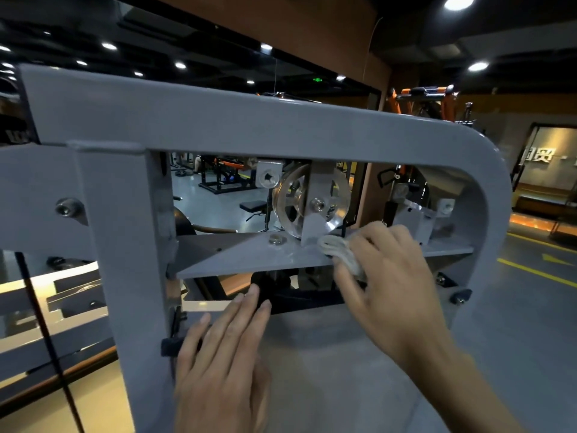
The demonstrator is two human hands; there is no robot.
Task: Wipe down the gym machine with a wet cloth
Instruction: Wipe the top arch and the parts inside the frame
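The gym machine's grey steel frame (218, 120) fills the view, with a flat grey cross plate (243, 254) inside it and a clear pulley wheel (299, 201) above the plate. My right hand (384, 276) grips a bunched white cloth (338, 251) and presses it on the plate just below the pulley. My left hand (224, 348) lies lower down with straight fingers, flat against the machine beside the grey upright post (134, 276), holding nothing.
A bolt head (276, 239) sticks up from the plate left of the cloth. More bolts (67, 207) sit on the frame's left side. A mirror behind shows benches and racks. Grey floor with yellow lines (537, 270) lies to the right.
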